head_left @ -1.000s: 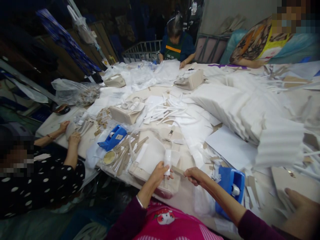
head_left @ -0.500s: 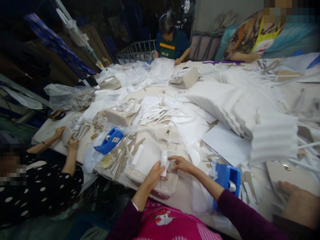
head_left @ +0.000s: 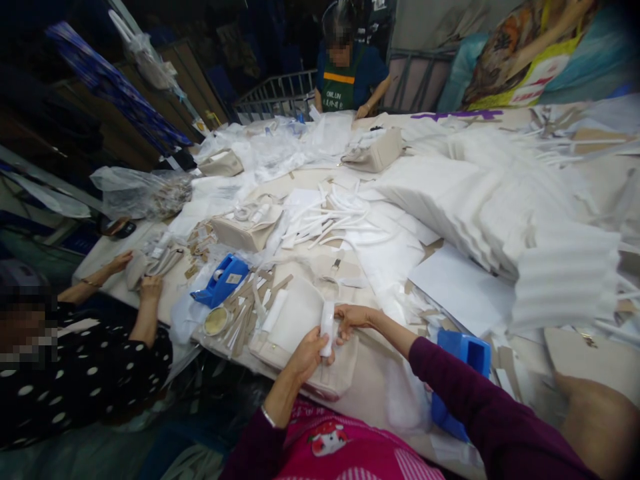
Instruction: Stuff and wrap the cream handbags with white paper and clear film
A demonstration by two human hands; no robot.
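A cream handbag (head_left: 295,320) lies on the table right in front of me, its flap with a metal clasp (head_left: 337,264) folded out toward the far side. Over the bag, my left hand (head_left: 310,353) grips the lower end of a white wrapped strip (head_left: 327,327), thumb on top. My right hand (head_left: 353,321) has its fingertips closed on the strip's right edge, near the upper end. What is inside the white wrapping is hidden. Another white-wrapped piece (head_left: 277,310) rests on the left part of the bag.
Blue tape dispensers (head_left: 225,280) (head_left: 463,363) stand to both sides. A tape roll (head_left: 216,321) and cardboard strips lie left. White foam sheets (head_left: 460,193) pile up at right. Co-workers sit left and across; another person's hand (head_left: 595,407) reaches in at right beside a cream bag.
My right hand has come in from slightly right of the strip and its fingers now touch the strip's edge. My left hand keeps its hold. The view has shifted slightly.
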